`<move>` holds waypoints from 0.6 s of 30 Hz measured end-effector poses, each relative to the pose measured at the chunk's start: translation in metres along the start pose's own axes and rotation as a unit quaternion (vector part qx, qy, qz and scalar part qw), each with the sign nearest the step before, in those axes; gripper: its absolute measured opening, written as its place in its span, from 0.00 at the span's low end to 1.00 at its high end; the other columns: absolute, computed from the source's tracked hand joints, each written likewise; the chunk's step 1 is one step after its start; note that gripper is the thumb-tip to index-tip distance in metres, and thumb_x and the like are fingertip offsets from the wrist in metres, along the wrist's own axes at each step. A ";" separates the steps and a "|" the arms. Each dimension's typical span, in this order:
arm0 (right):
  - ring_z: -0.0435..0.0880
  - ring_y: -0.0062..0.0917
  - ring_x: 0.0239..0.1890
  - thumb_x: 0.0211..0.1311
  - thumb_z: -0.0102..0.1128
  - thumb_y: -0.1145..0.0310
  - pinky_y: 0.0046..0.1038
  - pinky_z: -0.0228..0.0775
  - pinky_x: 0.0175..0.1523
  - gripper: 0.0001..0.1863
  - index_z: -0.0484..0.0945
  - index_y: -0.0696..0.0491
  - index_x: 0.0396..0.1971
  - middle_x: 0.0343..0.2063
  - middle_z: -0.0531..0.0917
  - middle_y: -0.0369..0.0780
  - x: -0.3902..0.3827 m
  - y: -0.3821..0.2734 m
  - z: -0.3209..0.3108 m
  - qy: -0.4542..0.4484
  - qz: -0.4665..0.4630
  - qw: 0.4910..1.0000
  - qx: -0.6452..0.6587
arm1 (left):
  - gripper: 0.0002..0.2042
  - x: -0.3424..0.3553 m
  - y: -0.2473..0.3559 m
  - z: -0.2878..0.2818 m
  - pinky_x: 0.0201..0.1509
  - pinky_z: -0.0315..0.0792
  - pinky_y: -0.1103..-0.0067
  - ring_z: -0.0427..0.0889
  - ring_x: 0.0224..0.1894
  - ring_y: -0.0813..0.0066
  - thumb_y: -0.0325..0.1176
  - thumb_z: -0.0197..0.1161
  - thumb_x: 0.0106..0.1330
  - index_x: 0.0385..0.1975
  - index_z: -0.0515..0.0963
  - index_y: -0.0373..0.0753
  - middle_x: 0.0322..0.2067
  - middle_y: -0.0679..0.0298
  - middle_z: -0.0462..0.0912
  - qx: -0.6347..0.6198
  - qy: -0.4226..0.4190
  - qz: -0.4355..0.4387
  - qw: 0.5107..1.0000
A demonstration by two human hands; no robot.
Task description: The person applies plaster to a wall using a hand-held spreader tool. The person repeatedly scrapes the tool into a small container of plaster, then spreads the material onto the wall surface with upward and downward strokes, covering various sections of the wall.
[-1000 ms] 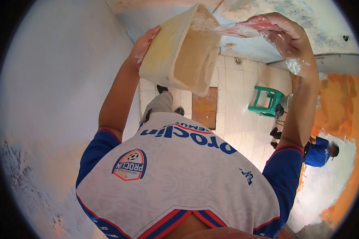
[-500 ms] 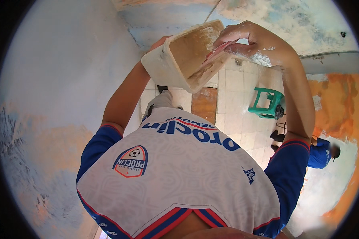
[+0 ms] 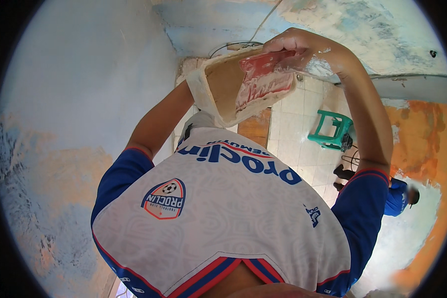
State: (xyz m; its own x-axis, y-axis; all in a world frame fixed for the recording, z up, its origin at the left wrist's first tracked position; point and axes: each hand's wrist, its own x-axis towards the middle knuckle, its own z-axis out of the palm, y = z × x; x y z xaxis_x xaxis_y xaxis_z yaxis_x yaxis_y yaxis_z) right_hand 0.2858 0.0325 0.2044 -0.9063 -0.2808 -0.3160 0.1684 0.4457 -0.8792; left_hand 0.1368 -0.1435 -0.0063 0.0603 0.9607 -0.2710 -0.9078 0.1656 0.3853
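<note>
A cream rectangular tub (image 3: 198,92) is held up in front of my chest, tilted with its opening toward me. My left forearm (image 3: 166,114) reaches its left side; the hand itself is hidden behind the tub, apparently gripping and supporting it. My right hand (image 3: 295,52), smeared with white paste, is closed on a red flat putty spreader (image 3: 263,64). The spreader's broad blade lies inside the tub, its lower part coated with streaky white putty. Brownish residue covers the tub's inner wall.
A patchy pale-blue wall (image 3: 94,69) rises at my left. A green plastic stool (image 3: 330,130) stands on the tiled floor (image 3: 288,134). At the right, a person in blue (image 3: 397,197) is near the orange and white wall (image 3: 417,129). A cable (image 3: 265,21) runs along the far wall.
My right hand has turned the spreader so its broad, putty-coated face now shows. The tub has shifted slightly right and down, and my left fingers have gone out of sight behind it.
</note>
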 end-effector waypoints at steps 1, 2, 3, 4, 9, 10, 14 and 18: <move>0.79 0.16 0.35 0.55 0.54 0.83 0.20 0.72 0.42 0.18 0.79 0.60 0.48 0.35 0.83 0.36 0.002 0.004 0.001 -0.010 -0.001 1.000 0.000 | 0.23 0.001 -0.004 0.001 0.46 0.79 0.73 0.84 0.43 0.69 0.46 0.51 0.69 0.57 0.72 0.38 0.47 0.57 0.82 -0.001 -0.002 0.003 1.000; 0.79 0.16 0.36 0.55 0.55 0.83 0.20 0.72 0.43 0.18 0.79 0.60 0.48 0.36 0.83 0.36 0.003 0.006 0.004 0.000 0.006 1.000 0.010 | 0.23 0.001 -0.008 0.002 0.46 0.79 0.73 0.83 0.43 0.69 0.46 0.50 0.69 0.57 0.72 0.38 0.47 0.56 0.81 -0.003 -0.003 0.006 1.000; 0.80 0.16 0.37 0.55 0.56 0.83 0.20 0.73 0.44 0.18 0.79 0.60 0.48 0.37 0.84 0.37 0.003 0.006 0.009 0.007 0.014 1.000 0.022 | 0.23 -0.003 -0.014 0.006 0.46 0.79 0.73 0.83 0.44 0.69 0.46 0.50 0.69 0.57 0.72 0.38 0.47 0.56 0.81 -0.006 -0.003 0.012 1.000; 0.80 0.16 0.38 0.55 0.57 0.83 0.19 0.73 0.45 0.18 0.79 0.61 0.48 0.38 0.84 0.38 0.001 0.006 0.014 0.013 0.021 0.999 0.033 | 0.23 -0.006 -0.020 0.011 0.46 0.79 0.73 0.83 0.44 0.68 0.46 0.50 0.69 0.57 0.72 0.38 0.48 0.56 0.81 -0.011 -0.004 0.015 1.000; 0.82 0.17 0.43 0.55 0.57 0.84 0.18 0.74 0.50 0.19 0.77 0.62 0.49 0.42 0.84 0.40 -0.006 0.006 0.027 0.031 0.015 0.992 0.121 | 0.23 -0.004 -0.043 0.023 0.48 0.79 0.72 0.83 0.45 0.68 0.46 0.50 0.69 0.57 0.71 0.38 0.49 0.56 0.81 -0.021 -0.010 0.037 0.999; 0.82 0.18 0.44 0.54 0.57 0.84 0.19 0.74 0.50 0.19 0.77 0.62 0.49 0.42 0.84 0.40 -0.005 0.005 0.025 0.016 0.007 0.992 0.124 | 0.23 -0.005 -0.045 0.025 0.48 0.78 0.72 0.82 0.45 0.68 0.46 0.50 0.69 0.58 0.71 0.38 0.49 0.56 0.81 -0.024 -0.010 0.041 0.999; 0.83 0.18 0.42 0.54 0.58 0.84 0.20 0.75 0.49 0.19 0.77 0.61 0.48 0.42 0.84 0.41 -0.002 0.010 0.019 0.008 0.010 0.989 0.149 | 0.23 -0.002 -0.049 0.031 0.49 0.78 0.72 0.82 0.46 0.67 0.46 0.50 0.69 0.58 0.71 0.38 0.49 0.56 0.80 -0.033 -0.008 0.052 0.998; 0.83 0.18 0.41 0.53 0.59 0.84 0.20 0.75 0.48 0.20 0.77 0.61 0.49 0.41 0.84 0.42 -0.001 0.020 0.008 0.024 -0.011 0.984 0.173 | 0.24 0.008 -0.045 0.033 0.50 0.78 0.71 0.82 0.47 0.66 0.46 0.50 0.68 0.58 0.70 0.38 0.50 0.56 0.80 -0.037 -0.010 0.056 0.998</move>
State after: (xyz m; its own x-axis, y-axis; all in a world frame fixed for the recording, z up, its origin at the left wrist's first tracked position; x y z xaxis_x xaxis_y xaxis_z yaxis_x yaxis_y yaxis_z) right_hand 0.2932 0.0350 0.1837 -0.9270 -0.2425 -0.2861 0.2638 0.1206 -0.9570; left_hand 0.1918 -0.1357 0.0029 -0.0360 0.9766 -0.2120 -0.9377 0.0404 0.3452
